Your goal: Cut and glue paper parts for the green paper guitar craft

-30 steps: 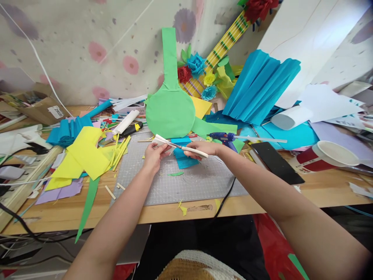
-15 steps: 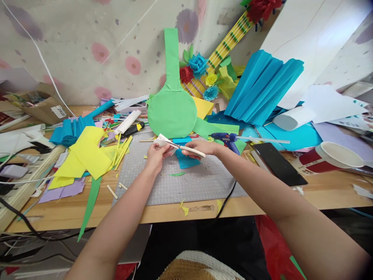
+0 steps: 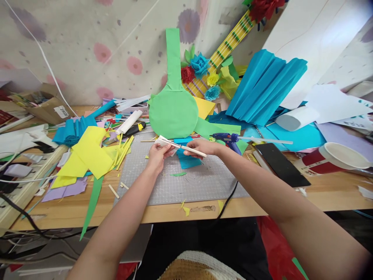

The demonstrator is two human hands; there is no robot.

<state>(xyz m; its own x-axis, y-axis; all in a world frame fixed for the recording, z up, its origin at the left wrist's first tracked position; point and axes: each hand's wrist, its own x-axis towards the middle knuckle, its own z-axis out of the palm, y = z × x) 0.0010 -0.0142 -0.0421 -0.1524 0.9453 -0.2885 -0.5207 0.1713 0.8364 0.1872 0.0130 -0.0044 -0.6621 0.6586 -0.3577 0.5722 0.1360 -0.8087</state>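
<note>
Over the gridded cutting mat (image 3: 215, 181), the right hand (image 3: 199, 146) grips white-handled scissors (image 3: 196, 151), blades aimed leftward along white paper (image 3: 161, 140) pinched in the left hand (image 3: 157, 156).

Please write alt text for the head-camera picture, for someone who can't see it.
A person's left fingers hold white paper while the right fingers hold scissors to it, above a gray gridded mat. Behind stands a green, round-bodied, long-necked shape, amid colorful paper.
</note>
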